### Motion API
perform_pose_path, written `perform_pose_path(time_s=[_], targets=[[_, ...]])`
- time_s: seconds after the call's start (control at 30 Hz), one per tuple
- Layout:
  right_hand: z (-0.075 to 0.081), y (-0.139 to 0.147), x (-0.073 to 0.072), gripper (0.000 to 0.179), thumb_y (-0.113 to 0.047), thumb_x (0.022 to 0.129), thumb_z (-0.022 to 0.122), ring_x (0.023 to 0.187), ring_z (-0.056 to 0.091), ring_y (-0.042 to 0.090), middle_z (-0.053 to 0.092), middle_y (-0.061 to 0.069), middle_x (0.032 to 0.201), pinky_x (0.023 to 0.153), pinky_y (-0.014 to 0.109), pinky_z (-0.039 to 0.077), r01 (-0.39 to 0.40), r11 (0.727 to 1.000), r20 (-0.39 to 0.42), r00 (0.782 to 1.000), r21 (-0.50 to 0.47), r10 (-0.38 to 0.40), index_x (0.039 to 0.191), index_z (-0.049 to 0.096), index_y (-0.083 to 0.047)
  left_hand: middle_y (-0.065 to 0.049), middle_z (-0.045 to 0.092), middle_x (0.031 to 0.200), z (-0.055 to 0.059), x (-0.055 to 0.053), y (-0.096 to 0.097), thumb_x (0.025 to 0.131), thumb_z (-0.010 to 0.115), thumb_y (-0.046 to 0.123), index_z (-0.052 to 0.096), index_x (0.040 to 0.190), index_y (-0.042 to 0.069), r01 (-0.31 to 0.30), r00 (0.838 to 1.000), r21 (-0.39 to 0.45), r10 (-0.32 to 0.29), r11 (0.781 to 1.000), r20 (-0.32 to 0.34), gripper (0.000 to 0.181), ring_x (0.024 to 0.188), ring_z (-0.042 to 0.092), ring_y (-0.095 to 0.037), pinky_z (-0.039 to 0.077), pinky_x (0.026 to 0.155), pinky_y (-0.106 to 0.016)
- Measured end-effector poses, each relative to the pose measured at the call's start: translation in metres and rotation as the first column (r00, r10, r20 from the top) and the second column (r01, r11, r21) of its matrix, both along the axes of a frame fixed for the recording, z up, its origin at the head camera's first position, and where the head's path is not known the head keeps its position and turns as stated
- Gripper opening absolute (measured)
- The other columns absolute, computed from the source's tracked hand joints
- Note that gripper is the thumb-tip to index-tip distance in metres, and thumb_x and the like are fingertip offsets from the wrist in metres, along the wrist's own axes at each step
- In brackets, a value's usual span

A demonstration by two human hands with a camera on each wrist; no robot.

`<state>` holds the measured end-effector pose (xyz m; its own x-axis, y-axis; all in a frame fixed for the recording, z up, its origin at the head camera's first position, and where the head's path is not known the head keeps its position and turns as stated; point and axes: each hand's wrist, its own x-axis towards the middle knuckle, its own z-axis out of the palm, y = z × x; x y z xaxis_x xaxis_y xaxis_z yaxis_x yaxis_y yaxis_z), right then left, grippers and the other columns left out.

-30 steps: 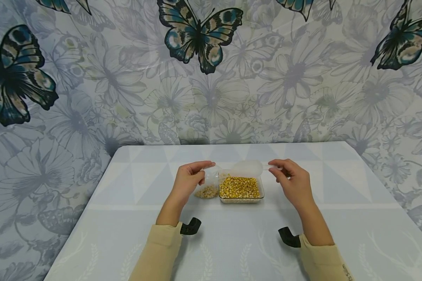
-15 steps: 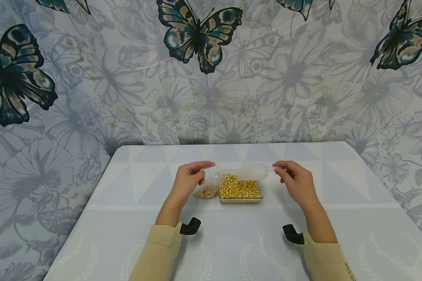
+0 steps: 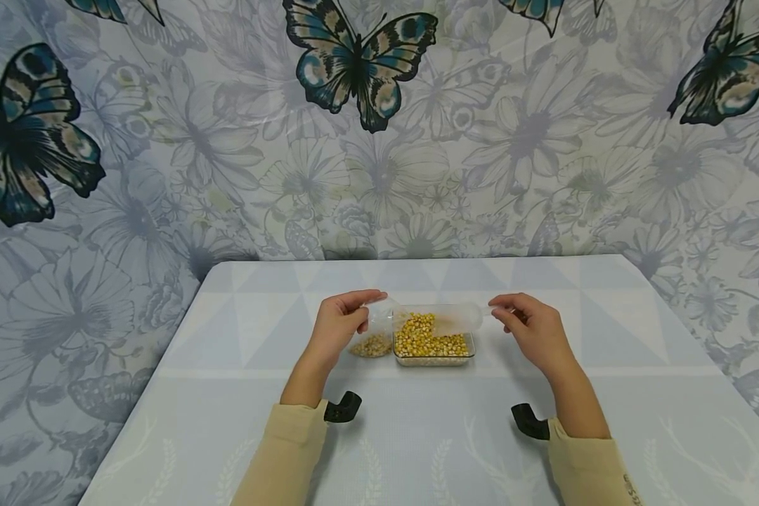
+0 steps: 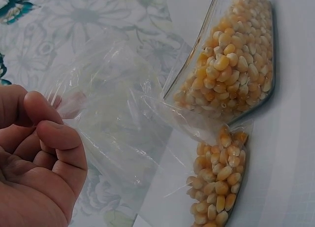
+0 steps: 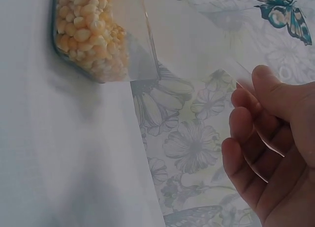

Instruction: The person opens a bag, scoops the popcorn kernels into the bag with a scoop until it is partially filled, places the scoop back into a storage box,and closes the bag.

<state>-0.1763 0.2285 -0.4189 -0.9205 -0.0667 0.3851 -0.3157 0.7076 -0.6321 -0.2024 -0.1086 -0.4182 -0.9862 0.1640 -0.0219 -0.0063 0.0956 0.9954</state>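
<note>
My left hand [image 3: 340,327] pinches the top of a clear plastic bag [image 4: 115,123] between thumb and fingers. Corn kernels [image 4: 219,180] lie in the bag's bottom, on the table against the left side of a glass container [image 3: 433,362]. That container is filled with more yellow corn kernels [image 3: 420,341]. To the right, my right hand [image 3: 534,330] pinches the thin handle of a translucent plastic scoop [image 3: 460,320]. The scoop's bowl overlaps the container's back right part in the head view, hiding some kernels there. In the right wrist view the scoop's handle [image 5: 239,73] is blurred.
The table [image 3: 417,429] has a pale patterned cover. Its far edge meets a wall [image 3: 392,190] with flower and butterfly print. Black wrist mounts [image 3: 343,407] stick out from both sleeves.
My right hand has moved right and slightly down, bringing the scoop from above the container's back edge down over its right part. The left hand and bag have stayed put.
</note>
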Motion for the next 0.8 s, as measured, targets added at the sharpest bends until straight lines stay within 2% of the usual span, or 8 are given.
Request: perform_pose_path(time_s=[0.2,0.53,0.8], targets=[[0.0031,-0.0024,0.0021,0.016,-0.017,0.096,0.066,0.062,0.056,0.007,0.066,0.005,0.081,0.054,0.024,0.044,-0.016,0.999,0.042,0.999,0.042,0.014,0.11,0.072,-0.013,0.0,0.071,0.126,-0.0003,-0.0005,0.0006,0.093,0.051,0.0,0.074,0.122,0.021,0.001,1.0,0.004,-0.001,1.0,0.003,0.042,0.06,0.045,-0.016,0.033,0.056,-0.027],[-0.0004,-0.0083,0.0021,0.017,-0.018,0.094,0.068,0.063,0.055,0.005,0.066,0.004,0.081,0.055,0.024,0.044,-0.072,0.996,0.064,0.996,0.044,0.069,0.11,0.073,-0.013,0.002,0.071,0.125,-0.0014,-0.0003,0.001,0.093,0.051,0.0,0.074,0.12,0.023,-0.006,1.0,0.006,0.006,1.0,0.007,0.042,0.061,0.045,-0.02,0.034,0.057,-0.029],[0.0,-0.0071,0.0006,0.018,-0.021,0.094,0.069,0.065,0.056,0.01,0.066,0.005,0.078,0.056,0.025,0.043,-0.058,0.994,0.127,0.991,0.089,0.047,0.109,0.074,-0.013,0.0,0.072,0.124,-0.0025,-0.0009,0.002,0.092,0.052,-0.001,0.075,0.119,0.021,-0.014,1.0,0.008,0.014,1.0,0.001,0.042,0.06,0.047,-0.013,0.038,0.059,-0.03]])
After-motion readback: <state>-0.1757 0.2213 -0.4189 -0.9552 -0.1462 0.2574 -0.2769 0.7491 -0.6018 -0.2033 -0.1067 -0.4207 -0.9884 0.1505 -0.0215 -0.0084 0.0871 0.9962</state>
